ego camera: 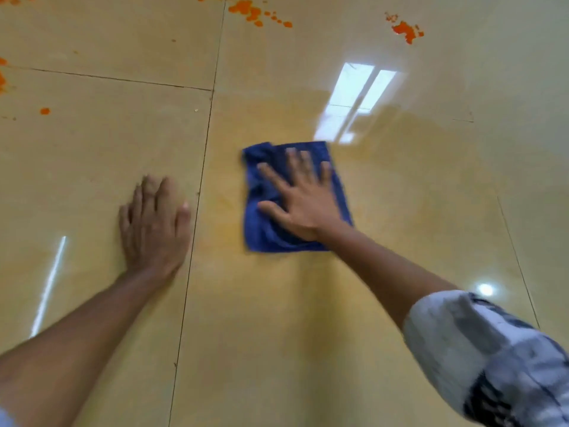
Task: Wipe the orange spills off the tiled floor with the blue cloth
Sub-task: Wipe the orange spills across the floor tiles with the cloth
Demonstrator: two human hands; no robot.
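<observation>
A folded blue cloth [268, 229] lies flat on the glossy beige tiled floor [277, 334]. My right hand [301, 201] presses down on it with fingers spread and straight. My left hand [155, 224] rests flat on the tile to the left of a grout line, palm down, fingers together. Orange spills sit far ahead: a splatter [249, 10] at top centre, another splatter [405, 29] at top right, a small drop [45, 111] at left, and smears [2, 78] on the left edge. A faint orange film tints the tile around the cloth.
Dark grout lines [197, 211] cross the floor lengthwise and sideways. A bright window reflection [354, 100] glares just beyond the cloth. My patterned white and dark sleeve [492, 359] fills the lower right corner.
</observation>
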